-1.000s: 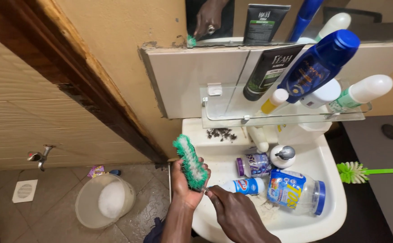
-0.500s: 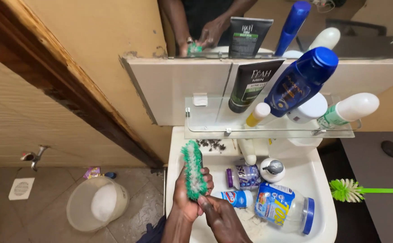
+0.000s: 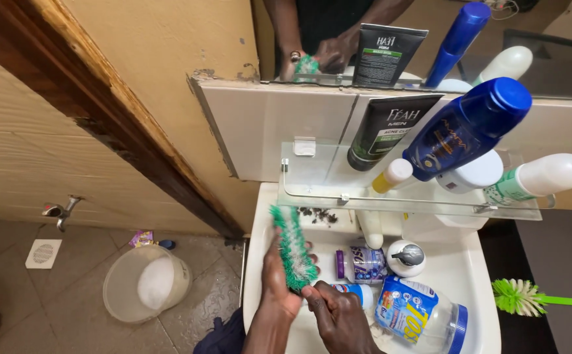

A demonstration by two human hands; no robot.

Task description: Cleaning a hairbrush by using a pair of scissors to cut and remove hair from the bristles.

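Note:
My left hand [image 3: 278,283] grips a scrub brush [image 3: 292,248] with green and white bristles, held upright over the white sink [image 3: 484,308]. My right hand [image 3: 335,316] is just below it, fingertips pinching at the brush's lower bristles. In the sink beside my hands lie a small white bottle with a blue label [image 3: 356,292], a purple-capped jar [image 3: 360,263] and a clear jar with a blue lid [image 3: 423,316].
A glass shelf [image 3: 325,195] above the sink carries a black tube [image 3: 388,134], a blue bottle [image 3: 467,131] and white bottles. A white pump bottle [image 3: 407,256] stands in the sink. A green toilet brush [image 3: 520,296] lies right. A pale bucket [image 3: 147,283] sits on the tiled floor.
The brush has turned more upright and moved slightly over the sink. My right hand has come up closer under its bristles. The view shifted a little.

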